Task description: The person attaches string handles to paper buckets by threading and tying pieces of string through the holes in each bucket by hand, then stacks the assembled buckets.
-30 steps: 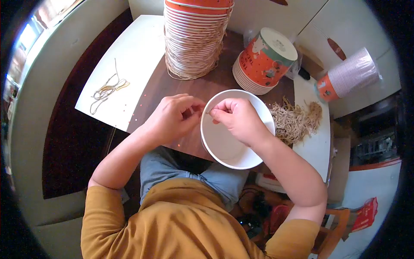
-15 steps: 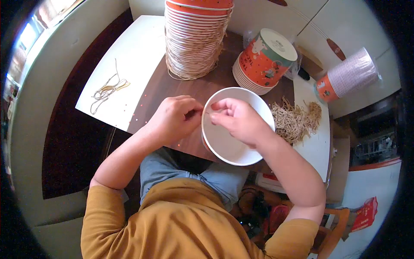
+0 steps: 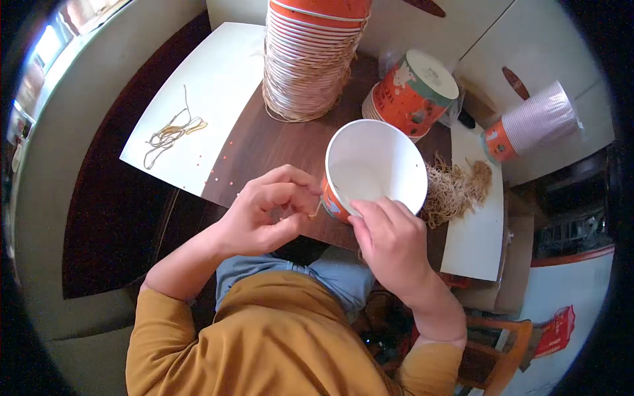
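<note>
A white-lined paper bucket (image 3: 380, 158) with an orange printed outside stands tilted on the table in front of me, its mouth facing me. My right hand (image 3: 393, 241) pinches the near rim, thumb and fingers pressed together there. To the left of the bucket, my left hand (image 3: 277, 208) is curled, its fingertips close to the printed side. A thin pale string (image 3: 317, 208) shows at those fingertips; its far end cannot be made out.
A tall stack of paper buckets (image 3: 310, 72) wound with string stands at the back. Beside it are upturned buckets (image 3: 413, 92) and a wrapped stack of cups (image 3: 535, 122). A heap of tan strings (image 3: 456, 188) lies right; loose strings (image 3: 173, 135) lie left.
My right hand has come out of the bucket's mouth to its near rim. The bucket has tilted and shifted slightly away and to the right. My left hand has opened its curl a little.
</note>
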A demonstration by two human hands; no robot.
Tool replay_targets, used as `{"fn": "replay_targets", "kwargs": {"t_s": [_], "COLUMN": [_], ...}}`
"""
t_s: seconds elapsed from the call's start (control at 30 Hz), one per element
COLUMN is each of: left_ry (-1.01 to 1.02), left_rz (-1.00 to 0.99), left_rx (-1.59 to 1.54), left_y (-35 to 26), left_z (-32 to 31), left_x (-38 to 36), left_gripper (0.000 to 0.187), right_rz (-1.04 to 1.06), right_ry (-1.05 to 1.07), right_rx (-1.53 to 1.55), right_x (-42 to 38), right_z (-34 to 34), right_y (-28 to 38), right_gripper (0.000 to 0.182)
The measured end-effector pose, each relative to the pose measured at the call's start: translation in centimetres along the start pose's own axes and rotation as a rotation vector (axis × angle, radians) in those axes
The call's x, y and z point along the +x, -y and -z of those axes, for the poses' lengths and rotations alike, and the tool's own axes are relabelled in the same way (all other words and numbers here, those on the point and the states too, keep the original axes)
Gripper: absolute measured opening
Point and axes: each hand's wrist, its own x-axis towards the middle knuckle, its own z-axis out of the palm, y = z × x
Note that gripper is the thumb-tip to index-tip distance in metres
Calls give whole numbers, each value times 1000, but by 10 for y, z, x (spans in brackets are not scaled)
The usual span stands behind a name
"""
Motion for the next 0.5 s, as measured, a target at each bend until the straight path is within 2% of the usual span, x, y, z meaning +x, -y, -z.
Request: {"fn": "replay_targets", "kwargs": {"t_s": [0.03, 0.13, 0.17, 0.27, 0.3, 0.4, 0.43, 0.5], "left_ry": [31, -2, 18, 17, 0, 88, 149, 141], "left_rz": [-26, 307, 296, 318, 382, 155, 47, -126], "left_rx": [-57, -585, -671, -690, -687, -602, -264, -21], "left_y": [5, 8, 14, 14, 15, 16, 15, 16], "left_z": [0, -7, -8, -9, -9, -13, -9, -12], "left_x": [2, 10, 11, 20, 20, 21, 21, 19], "left_gripper": [5, 6, 9, 10, 14, 17, 18, 19], "right_rz": [19, 54, 65, 44, 30, -23, -57, 45], "right_ry": [-48, -193, -242, -399, -452, -601, -572, -535], "right_rx": [-19, -97, -121, -149, -151, 25, 116, 138], "right_x": [1, 0, 0, -6, -9, -16, -19, -21], "right_z": [-5, -15, -18, -33, -38, -51, -50, -57], "right_y": [-6, -14, -14, -13, -11, 7, 20, 33], "right_gripper": [20, 18, 18, 21, 22, 22, 20, 23]}}
